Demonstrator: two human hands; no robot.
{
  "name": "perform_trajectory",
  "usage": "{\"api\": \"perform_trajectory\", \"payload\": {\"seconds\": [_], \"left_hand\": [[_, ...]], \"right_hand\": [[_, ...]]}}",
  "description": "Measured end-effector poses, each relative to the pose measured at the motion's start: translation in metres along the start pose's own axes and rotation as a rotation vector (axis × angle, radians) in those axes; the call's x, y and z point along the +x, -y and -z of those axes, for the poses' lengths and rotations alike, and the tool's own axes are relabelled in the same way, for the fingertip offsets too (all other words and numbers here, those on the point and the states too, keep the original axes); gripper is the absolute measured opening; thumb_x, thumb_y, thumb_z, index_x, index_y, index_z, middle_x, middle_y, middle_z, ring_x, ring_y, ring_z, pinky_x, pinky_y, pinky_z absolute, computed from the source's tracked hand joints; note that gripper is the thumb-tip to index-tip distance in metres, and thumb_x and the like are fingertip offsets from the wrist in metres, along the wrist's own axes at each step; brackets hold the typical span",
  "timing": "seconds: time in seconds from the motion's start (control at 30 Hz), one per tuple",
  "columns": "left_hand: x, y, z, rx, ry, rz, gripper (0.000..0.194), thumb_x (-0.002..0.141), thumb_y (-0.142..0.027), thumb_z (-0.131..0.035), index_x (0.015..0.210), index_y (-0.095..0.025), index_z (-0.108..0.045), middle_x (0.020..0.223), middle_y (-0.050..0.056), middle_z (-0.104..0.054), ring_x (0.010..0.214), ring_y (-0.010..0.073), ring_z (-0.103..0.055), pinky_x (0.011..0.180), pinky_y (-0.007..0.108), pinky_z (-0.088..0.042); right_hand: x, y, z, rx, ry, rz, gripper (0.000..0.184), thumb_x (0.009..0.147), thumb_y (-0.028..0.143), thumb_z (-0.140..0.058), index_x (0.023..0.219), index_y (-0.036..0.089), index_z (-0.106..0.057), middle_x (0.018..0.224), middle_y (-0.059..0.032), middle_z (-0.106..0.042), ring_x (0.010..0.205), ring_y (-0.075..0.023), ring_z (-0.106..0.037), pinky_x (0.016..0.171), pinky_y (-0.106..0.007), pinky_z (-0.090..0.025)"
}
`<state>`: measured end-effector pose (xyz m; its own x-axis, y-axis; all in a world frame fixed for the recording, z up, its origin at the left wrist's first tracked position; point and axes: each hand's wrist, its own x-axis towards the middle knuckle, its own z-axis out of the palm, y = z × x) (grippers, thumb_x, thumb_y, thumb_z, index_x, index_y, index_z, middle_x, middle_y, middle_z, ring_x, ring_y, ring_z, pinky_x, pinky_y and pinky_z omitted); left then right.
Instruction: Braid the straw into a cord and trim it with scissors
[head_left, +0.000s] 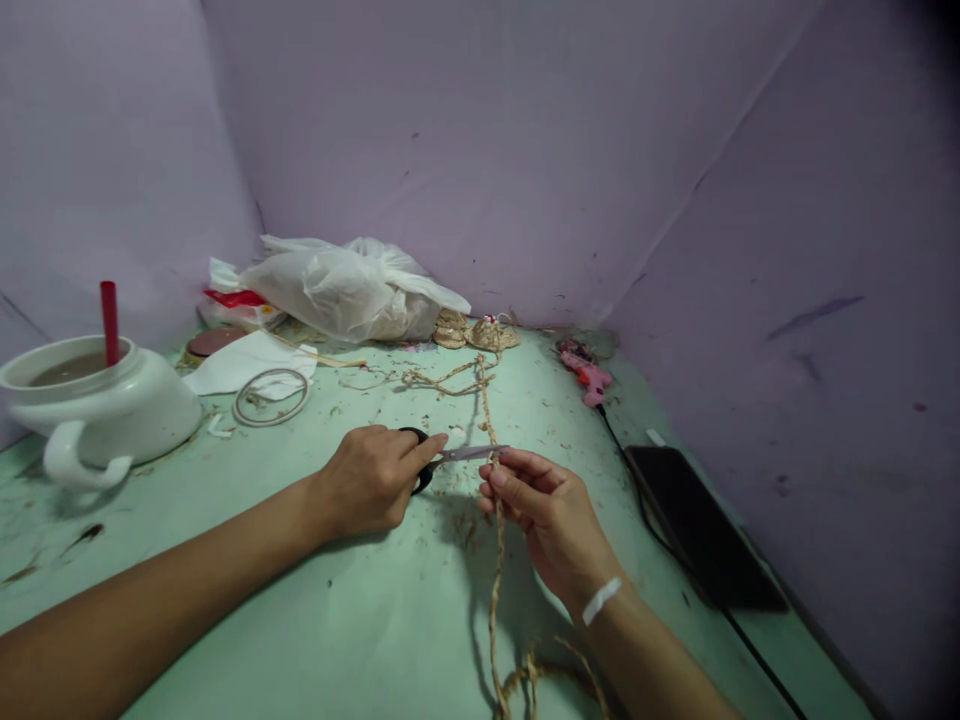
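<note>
My left hand [371, 482] is closed around the black handles of a small pair of scissors [459, 455]. The silver blades point right and meet a tan braided jute rope [495, 590] that runs down the middle of the green table. My right hand [544, 510] pinches that rope just below the blades, fingers curled around it. The rope goes on away from me to a loose tangle [442, 380] and back toward me to frayed strands at the near edge. A white band sits on my right wrist.
A white pot [97, 405] with a red stick stands at the left. A wire ring [271, 397], white paper and a plastic bag [341, 290] lie at the back. A pink glue gun [589, 375] and a dark phone [701, 525] lie at the right, by the wall.
</note>
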<state>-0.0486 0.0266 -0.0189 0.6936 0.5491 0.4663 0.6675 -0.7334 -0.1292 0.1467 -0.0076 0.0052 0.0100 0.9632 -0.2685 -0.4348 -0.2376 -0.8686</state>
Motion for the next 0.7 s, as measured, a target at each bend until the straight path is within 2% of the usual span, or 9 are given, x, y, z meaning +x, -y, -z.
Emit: {"api": "perform_trajectory", "payload": {"seconds": [0.17, 0.33, 0.47, 0.6, 0.7], "left_hand": [[0.0012, -0.0012, 0.0024, -0.087, -0.018, 0.003, 0.038, 0.072, -0.014, -0.040, 0.110, -0.012, -0.049, 0.065, 0.005, -0.061, 0.054, 0.0158, -0.055, 0.050, 0.027, -0.042], [0.0041, -0.0027, 0.0062, -0.279, -0.057, 0.213, 0.035, 0.069, -0.012, -0.043, 0.102, -0.018, -0.052, 0.080, 0.002, -0.066, 0.068, 0.0141, -0.061, 0.060, 0.024, -0.044], [0.0039, -0.0029, 0.0040, -0.294, -0.069, 0.320, 0.036, 0.068, -0.012, -0.043, 0.102, -0.020, -0.053, 0.085, 0.001, -0.066, 0.072, 0.0145, -0.061, 0.064, 0.024, -0.044], [0.0036, -0.0053, 0.0029, -0.293, -0.014, 0.325, 0.035, 0.068, -0.013, -0.044, 0.102, -0.021, -0.053, 0.084, 0.001, -0.066, 0.073, 0.0154, -0.061, 0.065, 0.025, -0.044], [0.0039, -0.0082, 0.0047, -0.309, 0.050, 0.272, 0.035, 0.069, -0.014, -0.043, 0.103, -0.021, -0.052, 0.082, 0.001, -0.065, 0.073, 0.0156, -0.060, 0.064, 0.026, -0.042]], "right_hand": [[0.0003, 0.0006, 0.0000, 0.001, -0.007, 0.008, 0.028, 0.047, 0.019, -0.078, 0.071, 0.013, -0.064, 0.061, -0.0035, -0.067, 0.053, -0.0133, -0.060, 0.055, -0.028, -0.052], [0.0003, 0.0019, 0.0009, -0.069, -0.007, -0.022, 0.034, 0.052, 0.020, -0.076, 0.082, 0.011, -0.062, 0.067, -0.0051, -0.067, 0.054, -0.0129, -0.060, 0.052, -0.025, -0.050], [0.0022, -0.0010, 0.0011, -0.141, -0.021, -0.083, 0.033, 0.060, 0.013, -0.068, 0.090, 0.010, -0.055, 0.065, -0.0054, -0.066, 0.049, -0.0123, -0.059, 0.047, -0.025, -0.049], [0.0057, -0.0053, -0.0005, -0.164, -0.023, -0.131, 0.025, 0.064, 0.005, -0.057, 0.088, 0.010, -0.053, 0.054, -0.0020, -0.062, 0.039, -0.0100, -0.052, 0.041, -0.024, -0.047], [0.0070, -0.0059, -0.0017, -0.146, -0.010, -0.138, 0.020, 0.062, 0.005, -0.055, 0.082, 0.010, -0.054, 0.051, -0.0011, -0.060, 0.036, -0.0091, -0.050, 0.040, -0.024, -0.047]]}}
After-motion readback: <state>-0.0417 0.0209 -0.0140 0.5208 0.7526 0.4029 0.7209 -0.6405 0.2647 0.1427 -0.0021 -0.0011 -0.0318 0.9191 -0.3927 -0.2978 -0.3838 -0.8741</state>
